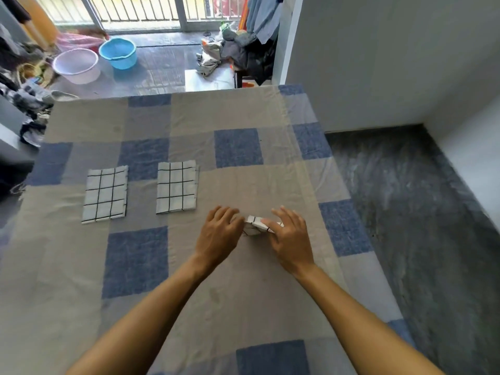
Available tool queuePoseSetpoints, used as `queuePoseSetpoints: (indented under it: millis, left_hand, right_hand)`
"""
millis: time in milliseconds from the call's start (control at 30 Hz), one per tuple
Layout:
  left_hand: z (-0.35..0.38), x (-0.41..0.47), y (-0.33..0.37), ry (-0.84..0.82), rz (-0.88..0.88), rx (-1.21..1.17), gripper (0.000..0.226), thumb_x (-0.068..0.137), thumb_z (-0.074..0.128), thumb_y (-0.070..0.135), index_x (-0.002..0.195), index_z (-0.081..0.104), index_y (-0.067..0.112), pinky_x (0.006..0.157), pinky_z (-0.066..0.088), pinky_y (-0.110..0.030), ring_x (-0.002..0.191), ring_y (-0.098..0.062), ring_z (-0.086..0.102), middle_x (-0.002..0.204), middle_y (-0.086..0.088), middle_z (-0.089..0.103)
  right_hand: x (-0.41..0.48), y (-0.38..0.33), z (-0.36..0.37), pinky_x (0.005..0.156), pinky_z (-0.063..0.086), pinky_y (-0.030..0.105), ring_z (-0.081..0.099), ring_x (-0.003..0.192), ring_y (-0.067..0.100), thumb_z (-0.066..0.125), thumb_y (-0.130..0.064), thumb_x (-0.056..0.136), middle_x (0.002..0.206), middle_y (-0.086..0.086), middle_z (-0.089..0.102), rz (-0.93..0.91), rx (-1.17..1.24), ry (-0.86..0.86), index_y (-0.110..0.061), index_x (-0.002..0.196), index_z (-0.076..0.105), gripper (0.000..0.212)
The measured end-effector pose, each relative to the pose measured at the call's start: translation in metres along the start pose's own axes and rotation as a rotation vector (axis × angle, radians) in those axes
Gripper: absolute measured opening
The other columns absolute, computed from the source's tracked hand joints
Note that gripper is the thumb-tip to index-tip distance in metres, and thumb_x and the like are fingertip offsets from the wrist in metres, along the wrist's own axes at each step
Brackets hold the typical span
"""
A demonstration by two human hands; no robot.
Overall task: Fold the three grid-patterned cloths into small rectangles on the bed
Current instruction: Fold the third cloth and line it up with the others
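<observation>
Two white cloths with black grid lines lie flat as folded rectangles on the bed (81,266): one at the left (105,194), one in the middle (176,187). A third grid cloth (254,226) sits further right, folded much smaller and partly lifted between my hands. My left hand (220,234) covers its left side with the fingers curled over it. My right hand (288,234) presses on its right side, fingers spread. Most of this cloth is hidden under my hands.
The bedsheet is a beige, grey and blue patchwork. The bed's right edge drops to a dark floor (419,212) by a white wall. Beyond the far edge stand a blue basin (117,52), a white basin (76,64) and piles of clothes (243,50).
</observation>
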State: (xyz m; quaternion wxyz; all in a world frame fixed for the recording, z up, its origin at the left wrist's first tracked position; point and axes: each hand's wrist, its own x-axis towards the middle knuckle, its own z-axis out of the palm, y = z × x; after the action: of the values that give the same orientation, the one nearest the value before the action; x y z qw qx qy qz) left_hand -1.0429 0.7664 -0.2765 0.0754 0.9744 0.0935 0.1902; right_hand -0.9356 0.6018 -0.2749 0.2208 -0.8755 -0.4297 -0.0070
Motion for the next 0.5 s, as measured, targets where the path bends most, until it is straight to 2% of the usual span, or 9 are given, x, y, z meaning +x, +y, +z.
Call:
queuePoseSetpoints:
  millis: [133,300,500]
  left_hand:
    - [-0.009,0.021,-0.026,-0.008,-0.03,0.027,0.012,0.092,0.053,0.021,0.09,0.061,0.013,0.086,0.043,-0.04,0.09,-0.029,0.057,0.098,-0.011,0.063]
    - [-0.027,0.062,-0.044,0.098,-0.042,0.046,0.009,0.087,0.063,0.017,0.086,0.066,0.009,0.088,0.044,-0.044,0.092,-0.031,0.06,0.097,-0.015,0.065]
    - [-0.039,0.113,-0.083,0.234,0.029,0.078,0.014,0.089,0.061,0.017,0.082,0.067,0.007,0.097,0.042,-0.045,0.098,-0.032,0.06,0.103,-0.017,0.065]
  right_hand:
    - [0.039,-0.004,-0.006,0.097,0.04,0.046,0.052,0.118,0.034,0.051,-0.023,0.084,0.117,0.012,0.063,-0.003,0.01,0.021,-0.024,0.101,0.07,0.026]
    - [0.087,-0.009,-0.012,0.099,0.038,0.045,0.053,0.118,0.033,0.066,-0.017,0.082,0.116,0.012,0.064,-0.053,-0.004,0.104,-0.017,0.101,0.07,0.02]
    - [0.152,-0.011,-0.018,0.093,0.042,0.044,0.057,0.114,0.032,0.065,-0.015,0.084,0.115,0.01,0.066,-0.13,-0.055,0.276,-0.015,0.099,0.072,0.017]
